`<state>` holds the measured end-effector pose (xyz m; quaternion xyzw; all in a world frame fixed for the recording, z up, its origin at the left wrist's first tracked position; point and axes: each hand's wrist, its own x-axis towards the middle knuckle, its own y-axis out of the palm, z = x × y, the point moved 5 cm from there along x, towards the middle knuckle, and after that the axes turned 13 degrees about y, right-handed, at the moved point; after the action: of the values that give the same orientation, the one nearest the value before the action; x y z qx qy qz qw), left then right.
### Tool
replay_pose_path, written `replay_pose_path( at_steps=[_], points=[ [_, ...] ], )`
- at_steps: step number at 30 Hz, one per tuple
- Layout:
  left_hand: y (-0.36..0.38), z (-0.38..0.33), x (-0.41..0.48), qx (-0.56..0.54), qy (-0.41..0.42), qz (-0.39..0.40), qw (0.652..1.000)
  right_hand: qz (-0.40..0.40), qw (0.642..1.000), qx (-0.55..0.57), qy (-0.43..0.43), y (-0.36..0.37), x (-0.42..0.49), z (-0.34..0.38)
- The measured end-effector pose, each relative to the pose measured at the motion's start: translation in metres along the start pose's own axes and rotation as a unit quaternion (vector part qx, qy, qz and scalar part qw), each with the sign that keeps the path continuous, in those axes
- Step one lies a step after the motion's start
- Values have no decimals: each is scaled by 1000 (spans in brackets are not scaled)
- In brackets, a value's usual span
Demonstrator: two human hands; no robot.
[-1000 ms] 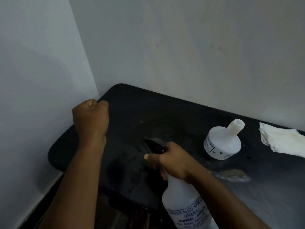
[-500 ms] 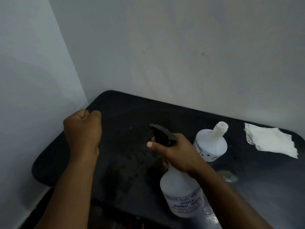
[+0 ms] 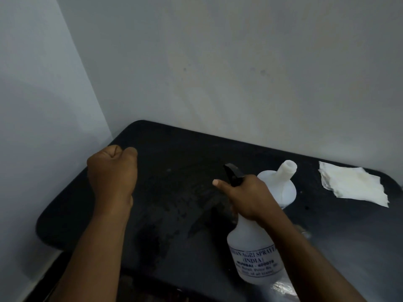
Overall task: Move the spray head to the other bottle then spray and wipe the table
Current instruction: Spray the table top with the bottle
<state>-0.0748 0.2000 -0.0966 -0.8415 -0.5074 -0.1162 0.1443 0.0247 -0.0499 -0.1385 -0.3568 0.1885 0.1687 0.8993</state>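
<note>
Right hand [image 3: 246, 197] around spray bottle [image 3: 255, 253]

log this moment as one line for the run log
step: spraying table | right hand: holding spray bottle | left hand: fist, empty | open bottle, cloth: on table

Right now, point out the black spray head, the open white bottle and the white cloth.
black spray head [image 3: 233, 174], head view, nozzle top
open white plastic bottle [image 3: 283, 184], head view, shoulder
white folded cloth [image 3: 353, 185], head view, middle
</note>
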Motion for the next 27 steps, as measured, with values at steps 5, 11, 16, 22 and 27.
replay_pose_path(
  at_steps=[5,11,16,22,27],
  points=[
    [2,-4,-1,19,17,2,1000,-53,997,30,-51,-6,-4,7],
    [6,-7,-2,-5,9,9,1000,-74,969,200,-123,-32,-27,38],
    [8,-9,-3,-16,20,11,1000,-130,934,242,-229,-68,-26,83],
    [7,-3,1,-27,6,15,1000,-131,918,266,-262,-125,1,141],
    [12,-2,-1,-32,0,18,999,-160,955,143,-204,-150,47,147]
  ],
)
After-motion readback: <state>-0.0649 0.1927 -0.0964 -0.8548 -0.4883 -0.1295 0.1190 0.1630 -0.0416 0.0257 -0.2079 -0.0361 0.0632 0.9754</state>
